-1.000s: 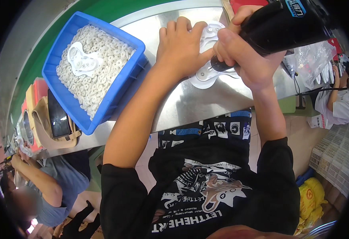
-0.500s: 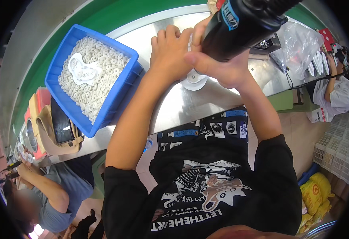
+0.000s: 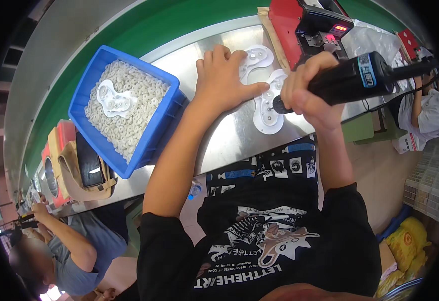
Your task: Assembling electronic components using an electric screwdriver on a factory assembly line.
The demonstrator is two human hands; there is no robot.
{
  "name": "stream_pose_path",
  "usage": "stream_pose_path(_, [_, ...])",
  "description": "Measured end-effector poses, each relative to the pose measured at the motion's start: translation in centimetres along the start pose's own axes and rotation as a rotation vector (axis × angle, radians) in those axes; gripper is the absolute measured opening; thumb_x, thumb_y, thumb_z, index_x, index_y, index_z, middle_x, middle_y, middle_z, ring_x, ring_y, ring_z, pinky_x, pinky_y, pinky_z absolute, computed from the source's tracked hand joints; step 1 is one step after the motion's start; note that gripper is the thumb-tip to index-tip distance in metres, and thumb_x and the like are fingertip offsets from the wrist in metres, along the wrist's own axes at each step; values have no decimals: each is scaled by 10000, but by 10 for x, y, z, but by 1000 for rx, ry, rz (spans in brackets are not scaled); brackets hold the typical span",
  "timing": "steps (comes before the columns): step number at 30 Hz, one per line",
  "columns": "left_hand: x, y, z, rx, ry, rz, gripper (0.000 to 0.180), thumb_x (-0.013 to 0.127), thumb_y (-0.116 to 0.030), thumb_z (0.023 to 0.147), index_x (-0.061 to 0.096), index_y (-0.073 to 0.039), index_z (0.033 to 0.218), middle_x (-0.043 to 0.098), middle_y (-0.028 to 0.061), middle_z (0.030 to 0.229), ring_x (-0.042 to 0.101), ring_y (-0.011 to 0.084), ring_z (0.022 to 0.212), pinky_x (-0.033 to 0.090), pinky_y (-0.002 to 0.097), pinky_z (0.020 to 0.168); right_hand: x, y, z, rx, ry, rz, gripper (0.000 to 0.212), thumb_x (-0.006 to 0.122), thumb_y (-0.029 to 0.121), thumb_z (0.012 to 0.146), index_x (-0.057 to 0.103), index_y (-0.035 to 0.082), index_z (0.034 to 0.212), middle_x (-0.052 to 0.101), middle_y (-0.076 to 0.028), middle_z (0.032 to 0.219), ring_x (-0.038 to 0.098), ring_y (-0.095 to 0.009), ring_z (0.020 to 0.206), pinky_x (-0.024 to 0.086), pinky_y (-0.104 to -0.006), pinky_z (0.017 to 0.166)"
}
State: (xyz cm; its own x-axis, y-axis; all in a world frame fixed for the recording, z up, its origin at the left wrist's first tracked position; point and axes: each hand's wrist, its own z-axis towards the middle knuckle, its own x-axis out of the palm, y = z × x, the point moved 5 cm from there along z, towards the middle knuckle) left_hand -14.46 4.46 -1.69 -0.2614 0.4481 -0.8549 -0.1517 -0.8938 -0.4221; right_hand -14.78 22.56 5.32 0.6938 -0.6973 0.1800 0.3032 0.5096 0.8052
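In my right hand point(image 3: 312, 93) is a black electric screwdriver point(image 3: 350, 80), tilted so its nose points left, close to the lower end of a white curved plastic housing point(image 3: 268, 120). Small round parts sit in that housing, which lies on the metal bench. My left hand point(image 3: 224, 80) is spread open, its thumb touching the housing's left edge. Beyond its fingers lies a second white housing point(image 3: 260, 56), partly covered by the hand. Whether the left fingers press on that one, I cannot tell.
Left of me stands a blue bin point(image 3: 174, 93) of small white gear-like parts point(image 3: 129, 85), a white housing point(image 3: 115, 102) on top. A red and black machine point(image 3: 292, 25) with a lit display stands at the back right. Co-workers sit at both sides; a tan bag point(image 3: 74, 168) lies left.
The screwdriver has come down and tilted over to the right, uncovering the red machine and the housings. My left hand has spread its fingers, and the hands have moved apart.
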Motion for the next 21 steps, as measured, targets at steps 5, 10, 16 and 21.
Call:
stream_pose_path(5, [2, 3, -2, 6, -47, 21, 818, 815, -636, 643, 708, -69, 1223, 524, 137, 1179, 457, 317, 1132, 338, 437, 995, 2, -2, -4, -28, -16, -12, 325, 673, -56, 851, 444, 53, 1054, 522, -55, 672, 503, -153, 520, 464, -338, 559])
stream_pose_path(10, [5, 4, -2, -21, -19, 8, 811, 820, -619, 641, 710, -68, 1225, 527, 135, 1191, 470, 316, 1121, 344, 428, 1000, 1, 1, -4, -2, 31, -133, 275, 640, -91, 874, 445, 67, 986, 528, -61, 662, 505, -151, 527, 472, -344, 568])
stream_pose_path(16, [4, 6, 1, -32, -15, 7, 809, 822, -610, 645, 710, -65, 1232, 527, 133, 1189, 472, 317, 1120, 348, 431, 1004, 2, 0, -3, -43, 45, -183, 282, 645, -94, 868, 438, 77, 953, 525, -56, 672, 503, -155, 528, 476, -343, 581])
stream_pose_path(21, [-1, 1, 5, 10, -37, 21, 773, 818, -584, 674, 707, -45, 1216, 551, 176, 1216, 483, 354, 1157, 371, 464, 1014, -5, 22, 2, -125, -19, -53, 290, 632, -98, 862, 444, 78, 997, 498, -52, 681, 507, -158, 539, 463, -348, 555])
